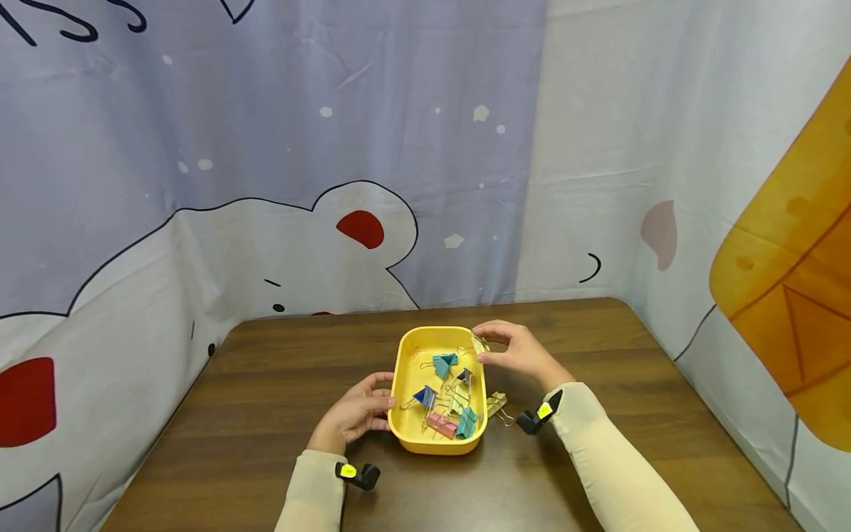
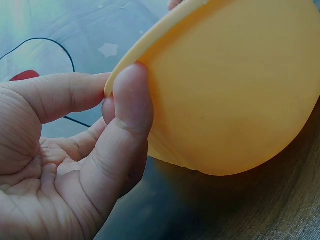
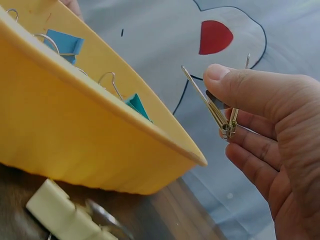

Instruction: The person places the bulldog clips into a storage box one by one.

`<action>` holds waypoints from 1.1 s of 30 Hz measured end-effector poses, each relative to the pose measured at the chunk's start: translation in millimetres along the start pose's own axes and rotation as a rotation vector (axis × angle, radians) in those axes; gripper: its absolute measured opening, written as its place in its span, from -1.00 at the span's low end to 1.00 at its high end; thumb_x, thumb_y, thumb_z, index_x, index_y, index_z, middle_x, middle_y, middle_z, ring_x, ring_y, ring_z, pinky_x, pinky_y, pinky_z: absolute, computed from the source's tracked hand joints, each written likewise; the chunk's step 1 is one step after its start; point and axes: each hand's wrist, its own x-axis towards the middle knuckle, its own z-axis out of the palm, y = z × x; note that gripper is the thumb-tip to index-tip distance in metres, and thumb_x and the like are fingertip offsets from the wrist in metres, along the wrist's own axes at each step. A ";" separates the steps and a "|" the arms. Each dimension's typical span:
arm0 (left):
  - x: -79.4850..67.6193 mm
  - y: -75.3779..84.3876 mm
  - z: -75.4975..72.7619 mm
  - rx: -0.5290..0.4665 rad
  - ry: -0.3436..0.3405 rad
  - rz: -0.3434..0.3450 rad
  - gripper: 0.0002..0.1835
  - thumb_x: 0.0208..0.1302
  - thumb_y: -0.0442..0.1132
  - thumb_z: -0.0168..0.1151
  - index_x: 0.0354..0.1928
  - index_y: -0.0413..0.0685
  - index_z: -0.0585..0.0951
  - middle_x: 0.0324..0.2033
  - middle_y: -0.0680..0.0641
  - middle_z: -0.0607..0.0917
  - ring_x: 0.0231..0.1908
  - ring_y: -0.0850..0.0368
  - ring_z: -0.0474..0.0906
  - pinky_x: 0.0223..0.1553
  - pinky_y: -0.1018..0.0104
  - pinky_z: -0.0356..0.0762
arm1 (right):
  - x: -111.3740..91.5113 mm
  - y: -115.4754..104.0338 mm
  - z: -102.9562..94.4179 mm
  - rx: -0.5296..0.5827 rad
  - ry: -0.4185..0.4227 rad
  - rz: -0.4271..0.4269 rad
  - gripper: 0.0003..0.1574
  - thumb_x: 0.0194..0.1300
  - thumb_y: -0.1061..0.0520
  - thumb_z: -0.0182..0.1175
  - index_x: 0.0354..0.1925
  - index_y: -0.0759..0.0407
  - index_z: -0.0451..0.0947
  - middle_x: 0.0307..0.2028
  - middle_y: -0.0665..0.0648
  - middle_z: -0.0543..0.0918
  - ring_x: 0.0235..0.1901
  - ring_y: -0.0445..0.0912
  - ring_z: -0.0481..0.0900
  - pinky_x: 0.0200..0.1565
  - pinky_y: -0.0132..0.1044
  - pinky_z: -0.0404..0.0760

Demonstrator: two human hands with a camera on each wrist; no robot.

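Observation:
A yellow plastic container [image 1: 435, 447] stands on the table with several binder clips inside: teal [image 1: 444, 365], dark blue [image 1: 425, 397], pink [image 1: 442, 425] and pale yellow. On its left side, my left hand [image 1: 359, 408] pinches the rim between thumb and fingers, as the left wrist view shows. At the far right corner, my right hand [image 1: 517, 352] holds a pale yellow binder clip [image 3: 225, 120] between thumb and fingers, beside the container's rim. Another pale yellow binder clip [image 1: 495, 404] lies on the table against the container's right side, below the right hand.
The brown wooden table [image 1: 279, 384] reaches back to a printed curtain [image 1: 465, 148], which also hangs along both sides. Each wrist wears a small black camera on a band.

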 end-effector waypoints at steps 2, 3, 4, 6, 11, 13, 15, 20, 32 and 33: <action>-0.1 -0.3 0.1 -0.002 -0.001 0.001 -0.38 0.26 -0.46 0.04 0.32 -0.18 0.05 -0.10 -0.36 0.45 -0.33 -0.03 0.58 -0.43 0.17 0.62 | 2.6 1.9 3.5 0.008 0.000 0.009 -0.42 -0.05 0.35 0.37 0.00 0.43 0.47 -0.02 0.32 0.52 -0.01 0.17 0.48 0.07 0.07 0.40; -0.2 -0.4 0.3 -0.002 -0.003 0.002 -0.38 0.26 -0.46 0.04 0.31 -0.18 0.05 -0.10 -0.36 0.45 -0.33 -0.03 0.58 -0.43 0.17 0.62 | 4.1 3.6 5.3 0.007 0.000 0.007 -0.42 -0.05 0.35 0.37 0.00 0.43 0.47 -0.02 0.32 0.52 -0.01 0.17 0.48 0.07 0.07 0.40; -0.3 -0.6 0.3 -0.002 -0.005 0.003 -0.37 0.26 -0.46 0.04 0.31 -0.19 0.05 -0.10 -0.36 0.45 -0.33 -0.03 0.59 -0.43 0.17 0.62 | 5.7 7.1 7.2 0.011 0.000 0.006 -0.42 -0.05 0.34 0.38 0.00 0.41 0.47 -0.02 0.30 0.53 0.00 0.16 0.48 0.07 0.06 0.39; -0.5 -0.8 0.6 -0.003 -0.009 0.002 -0.37 0.25 -0.46 0.04 0.31 -0.18 0.06 -0.08 -0.38 0.44 -0.32 -0.05 0.58 -0.43 0.17 0.62 | 8.5 15.1 10.5 0.005 0.004 0.000 -0.41 -0.05 0.31 0.39 0.01 0.36 0.48 -0.01 0.25 0.53 0.02 0.11 0.48 0.09 0.02 0.40; 0.6 -1.1 1.6 -0.004 -0.014 0.000 -0.37 0.25 -0.46 0.04 0.32 -0.17 0.06 -0.05 -0.41 0.42 -0.30 -0.07 0.58 -0.42 0.17 0.62 | 13.1 32.3 13.7 -0.039 0.033 -0.017 -0.45 -0.04 0.18 0.41 -0.02 0.20 0.52 0.02 0.14 0.53 0.05 -0.04 0.45 0.12 -0.20 0.39; 1.5 -1.2 1.5 -0.004 -0.014 0.001 -0.37 0.26 -0.46 0.04 0.32 -0.18 0.06 -0.06 -0.40 0.43 -0.30 -0.07 0.58 -0.43 0.17 0.62 | 13.2 33.3 12.4 -0.046 0.050 -0.027 -0.48 -0.02 0.15 0.40 -0.04 0.15 0.54 0.02 0.13 0.53 0.04 -0.05 0.46 0.12 -0.23 0.40; 1.7 -1.0 1.3 -0.002 -0.012 0.001 -0.38 0.26 -0.46 0.04 0.32 -0.18 0.06 -0.07 -0.40 0.43 -0.32 -0.06 0.58 -0.43 0.18 0.62 | 12.7 31.8 10.6 -0.049 0.064 -0.053 -0.49 0.00 0.16 0.39 -0.03 0.18 0.53 0.03 0.16 0.52 0.03 0.00 0.47 0.09 -0.15 0.42; 1.4 -0.3 0.4 0.008 -0.008 -0.001 -0.37 0.26 -0.46 0.03 0.32 -0.18 0.05 -0.03 -0.44 0.40 -0.34 -0.03 0.58 -0.43 0.19 0.62 | 9.7 9.6 3.2 -0.029 0.091 -0.075 -0.45 0.05 0.27 0.33 0.04 0.34 0.45 0.04 0.32 0.48 0.03 0.19 0.43 0.06 0.11 0.37; 0.4 0.2 -0.8 0.003 -0.009 0.002 -0.36 0.25 -0.47 0.04 0.32 -0.18 0.04 -0.03 -0.44 0.41 -0.33 -0.05 0.59 -0.43 0.19 0.62 | 3.6 3.7 -12.1 0.045 0.029 -0.029 -0.10 0.09 0.34 0.27 0.31 0.40 0.05 0.20 0.39 0.29 0.16 0.34 0.22 0.13 0.22 0.22; 0.3 0.4 -0.6 0.003 -0.009 0.003 -0.36 0.25 -0.47 0.04 0.32 -0.18 0.04 -0.03 -0.44 0.41 -0.33 -0.05 0.59 -0.43 0.19 0.62 | 2.4 4.1 -13.0 0.050 0.022 -0.031 -0.08 0.09 0.34 0.27 0.32 0.39 0.03 0.21 0.41 0.27 0.17 0.35 0.21 0.13 0.23 0.20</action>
